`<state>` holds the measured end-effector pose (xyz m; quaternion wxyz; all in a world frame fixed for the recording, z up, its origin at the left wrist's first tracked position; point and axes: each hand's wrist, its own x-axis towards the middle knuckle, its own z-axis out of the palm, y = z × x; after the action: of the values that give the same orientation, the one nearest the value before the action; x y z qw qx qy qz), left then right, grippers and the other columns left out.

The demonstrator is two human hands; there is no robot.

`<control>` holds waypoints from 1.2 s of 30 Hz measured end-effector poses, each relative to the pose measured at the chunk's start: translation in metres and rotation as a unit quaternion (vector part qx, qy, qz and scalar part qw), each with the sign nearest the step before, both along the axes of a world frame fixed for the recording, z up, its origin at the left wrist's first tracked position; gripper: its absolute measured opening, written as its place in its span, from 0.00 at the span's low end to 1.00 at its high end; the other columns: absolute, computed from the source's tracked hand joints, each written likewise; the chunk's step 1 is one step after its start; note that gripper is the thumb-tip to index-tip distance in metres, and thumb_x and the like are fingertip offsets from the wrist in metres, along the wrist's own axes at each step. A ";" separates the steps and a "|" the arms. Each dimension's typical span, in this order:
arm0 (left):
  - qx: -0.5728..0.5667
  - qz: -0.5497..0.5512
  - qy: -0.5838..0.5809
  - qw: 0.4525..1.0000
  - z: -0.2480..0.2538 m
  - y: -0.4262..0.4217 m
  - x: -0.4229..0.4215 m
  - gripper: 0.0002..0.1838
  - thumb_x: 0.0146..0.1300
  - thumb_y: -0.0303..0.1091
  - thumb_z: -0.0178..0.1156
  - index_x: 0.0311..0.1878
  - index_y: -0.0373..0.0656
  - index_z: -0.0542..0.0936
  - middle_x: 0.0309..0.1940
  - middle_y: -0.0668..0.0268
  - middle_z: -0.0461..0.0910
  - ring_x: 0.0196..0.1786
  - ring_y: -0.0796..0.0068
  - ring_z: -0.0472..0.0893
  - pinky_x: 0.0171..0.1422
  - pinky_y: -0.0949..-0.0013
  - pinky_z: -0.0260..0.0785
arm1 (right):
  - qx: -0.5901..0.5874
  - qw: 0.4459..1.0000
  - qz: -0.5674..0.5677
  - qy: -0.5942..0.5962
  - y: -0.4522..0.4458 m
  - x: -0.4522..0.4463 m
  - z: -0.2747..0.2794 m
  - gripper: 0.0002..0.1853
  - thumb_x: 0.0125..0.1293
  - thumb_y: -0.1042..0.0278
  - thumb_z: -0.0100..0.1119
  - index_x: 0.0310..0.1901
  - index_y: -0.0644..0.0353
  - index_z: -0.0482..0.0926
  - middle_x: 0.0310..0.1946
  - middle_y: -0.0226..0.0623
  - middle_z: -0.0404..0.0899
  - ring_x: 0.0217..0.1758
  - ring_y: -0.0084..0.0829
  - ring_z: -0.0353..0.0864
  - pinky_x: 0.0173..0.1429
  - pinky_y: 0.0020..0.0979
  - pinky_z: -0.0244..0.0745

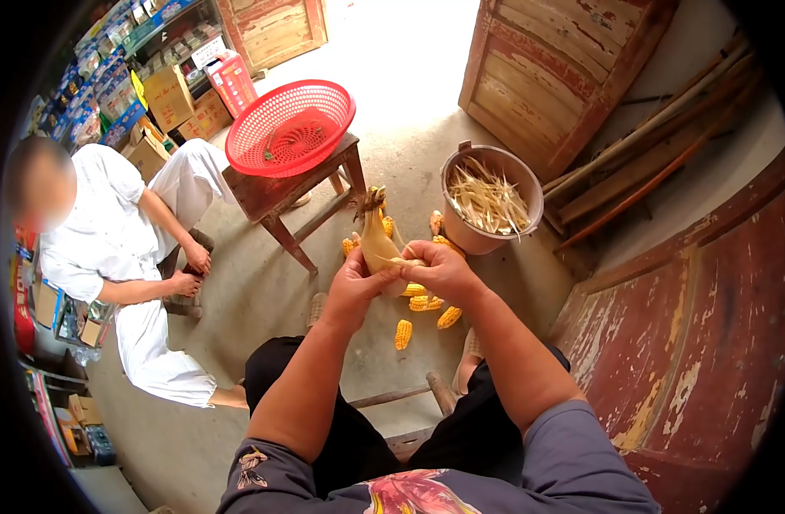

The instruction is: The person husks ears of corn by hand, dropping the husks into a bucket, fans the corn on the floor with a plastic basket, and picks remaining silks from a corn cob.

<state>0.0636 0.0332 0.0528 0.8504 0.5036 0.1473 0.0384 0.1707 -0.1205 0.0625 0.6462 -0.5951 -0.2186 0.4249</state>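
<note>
An ear of corn [377, 240] in its pale husk is held upright in front of me, its brown silk tuft at the top. My left hand [356, 287] is wrapped round the lower part of the ear. With fingers pinched together, my right hand [440, 270] grips a strip of husk [403, 261] at the ear's side. Below and behind my hands, several bare yellow corn cobs [404, 334] lie on the floor between my feet. Parts of that pile are hidden by my hands.
A brown bucket [488, 230] of stripped husks [487, 193] stands ahead on the right. Ahead on the left, a red plastic basket [324, 154] sits on a wooden stool [268, 201]. A person in white [101, 214] sits at left, near stocked shelves. Wooden doors [564, 68] stand around.
</note>
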 end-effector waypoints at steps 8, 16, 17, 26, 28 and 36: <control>0.040 0.016 -0.043 0.998 0.000 -0.011 0.002 0.25 0.62 0.29 0.67 0.61 0.42 0.69 0.50 0.68 0.77 0.52 0.77 0.77 0.58 0.71 0.70 | -0.074 0.974 -0.121 -0.176 0.003 0.014 -0.046 0.05 0.60 0.69 0.60 0.31 0.57 0.74 0.24 0.21 0.72 0.26 0.13 0.66 0.31 0.20 0.65; -0.009 0.039 -0.018 0.999 -0.004 0.001 0.001 0.23 0.65 0.34 0.64 0.61 0.42 0.70 0.51 0.67 0.77 0.51 0.74 0.80 0.54 0.67 0.75 | -0.104 0.946 -0.204 -0.230 0.016 0.018 -0.079 0.05 0.62 0.68 0.57 0.30 0.54 0.72 0.21 0.23 0.69 0.23 0.15 0.67 0.27 0.22 0.64; -0.063 0.033 -0.012 0.997 -0.004 0.001 0.001 0.23 0.66 0.34 0.63 0.61 0.42 0.69 0.50 0.66 0.77 0.50 0.73 0.80 0.55 0.67 0.76 | -0.192 0.889 -0.226 -0.350 0.010 0.023 -0.082 0.05 0.64 0.67 0.56 0.32 0.53 0.72 0.21 0.25 0.70 0.21 0.16 0.65 0.25 0.23 0.62; -0.022 0.069 0.042 0.997 -0.001 0.016 -0.005 0.25 0.65 0.34 0.65 0.62 0.42 0.68 0.51 0.65 0.78 0.51 0.72 0.81 0.54 0.67 0.76 | 0.077 0.991 -0.058 0.090 0.004 0.012 -0.028 0.04 0.70 0.67 0.55 0.40 0.55 0.71 0.28 0.27 0.73 0.22 0.15 0.65 0.24 0.18 0.58; 0.006 0.056 0.036 0.998 -0.005 0.015 -0.003 0.26 0.65 0.34 0.65 0.63 0.43 0.68 0.52 0.65 0.78 0.51 0.72 0.81 0.54 0.68 0.76 | 0.060 0.994 -0.012 0.089 0.009 -0.002 -0.012 0.06 0.71 0.66 0.55 0.43 0.57 0.73 0.29 0.26 0.73 0.23 0.14 0.63 0.26 0.17 0.58; 0.038 0.026 0.040 0.998 -0.017 0.010 0.001 0.28 0.64 0.29 0.63 0.64 0.43 0.64 0.52 0.66 0.77 0.53 0.75 0.78 0.56 0.71 0.72 | -0.011 0.992 0.051 -0.111 0.013 -0.001 -0.024 0.14 0.67 0.66 0.65 0.49 0.62 0.75 0.39 0.24 0.77 0.41 0.13 0.73 0.46 0.19 0.71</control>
<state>0.0642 0.0431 0.0358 0.8228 0.5327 0.1927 0.0462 0.1697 -0.1072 0.0387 0.5886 -0.6337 -0.3145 0.3912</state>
